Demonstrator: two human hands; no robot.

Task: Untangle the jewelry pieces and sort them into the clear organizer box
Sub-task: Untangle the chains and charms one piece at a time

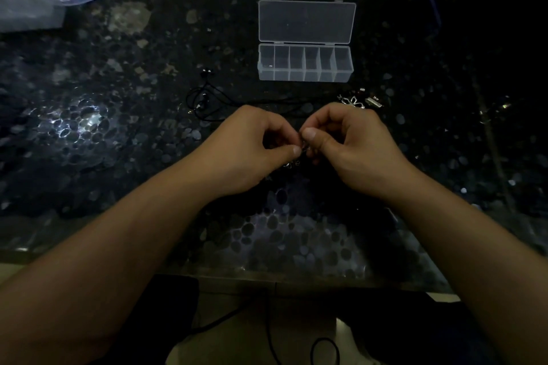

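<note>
Both hands mid-counter (118,133): left hand (252,145) and right hand (347,142) pinch a small silver chain (302,149) between fingertips. Open organizer (305,64) at 12 o'clock, black cord (207,98) at 10, silver charms (355,101) at 1
</note>
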